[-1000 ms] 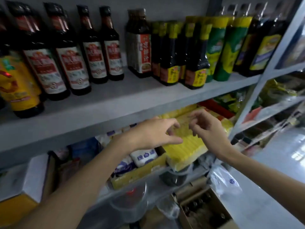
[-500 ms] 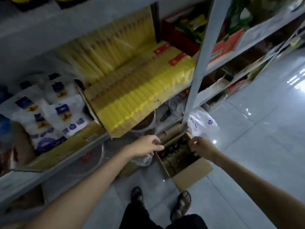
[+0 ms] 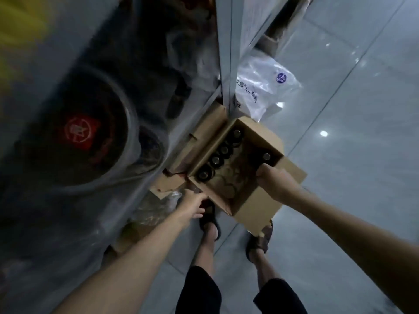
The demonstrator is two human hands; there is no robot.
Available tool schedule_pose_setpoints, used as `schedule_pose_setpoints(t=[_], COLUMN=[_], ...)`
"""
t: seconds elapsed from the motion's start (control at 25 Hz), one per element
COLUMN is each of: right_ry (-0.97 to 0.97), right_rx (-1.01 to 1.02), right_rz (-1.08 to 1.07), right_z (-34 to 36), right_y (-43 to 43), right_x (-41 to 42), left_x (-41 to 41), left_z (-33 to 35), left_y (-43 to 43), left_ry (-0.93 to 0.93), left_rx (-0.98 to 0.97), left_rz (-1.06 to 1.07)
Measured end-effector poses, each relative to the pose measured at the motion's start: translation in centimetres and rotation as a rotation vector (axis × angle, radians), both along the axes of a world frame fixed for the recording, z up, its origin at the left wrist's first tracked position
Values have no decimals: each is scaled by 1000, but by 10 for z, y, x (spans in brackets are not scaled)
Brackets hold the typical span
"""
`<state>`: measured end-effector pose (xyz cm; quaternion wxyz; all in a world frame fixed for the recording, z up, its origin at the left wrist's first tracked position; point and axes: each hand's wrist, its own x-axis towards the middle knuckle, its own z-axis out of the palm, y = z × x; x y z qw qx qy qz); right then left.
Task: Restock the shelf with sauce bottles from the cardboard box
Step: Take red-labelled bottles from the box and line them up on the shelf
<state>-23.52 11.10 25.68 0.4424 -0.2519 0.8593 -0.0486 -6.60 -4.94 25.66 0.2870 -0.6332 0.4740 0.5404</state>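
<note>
Sauce bottles (image 3: 223, 152) stand upright in the cardboard box (image 3: 256, 207), which sits open on the floor (image 3: 353, 155) against the foot of the shelf upright (image 3: 229, 55). Seen from straight above, only their dark round caps show: a row of them runs along the box wall nearest the shelf, and one lone cap (image 3: 267, 157) stands by the opposite wall, away from the shelf. Their long axes point up toward the camera, so any lift has to go straight up out of the box. The right hand (image 3: 275, 181) is at that far wall, curled over its rim with the fingers closed downward just beside the lone cap; whether it grips the bottle's neck or only the cardboard edge I cannot tell. The left hand (image 3: 195, 201) is at the box's near corner on the shelf side, fingers bent around or against a flap there; it looks to be steadying the box and holds no bottle. By my reading the right hand is much the nearer to a bottle, the lone one lying directly under its fingertips, while the row by the shelf lies across the box interior from it and closer to the left hand. The middle of the box looks bare of caps, though it is dim.
</note>
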Motion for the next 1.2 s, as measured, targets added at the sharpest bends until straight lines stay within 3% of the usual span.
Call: schedule_pose_setpoints(t=[0.28,0.44,0.56,0.68,0.92,1.08,1.2], right_ry=[95,28,54,164,130,158,117], right_rx=[-45,-132,-92,-113,-187,-204,-252], right_rz=[-21,-205,-176,-135,-321,-350,-316], right_z=[-209,-262,-281,-281,-240,-166,-74], right_y=[-64,-114,-136,-132,-73,-41,-25], right_x=[11,1,1,-1,-9,-17,-35], left_x=[17,27,38,46,42,30,4], left_z=[-219,-272,-287,-289,-265,-212,-140], left_y=[-9,-5,-4,-7,-4,12,30], left_ry=[-106,-114,-58,-21,-18,-50,129], left_rx=[28,-78,-60,-29,-69,-283,-361], left_rz=[131,323,377,308,150,-26,-207])
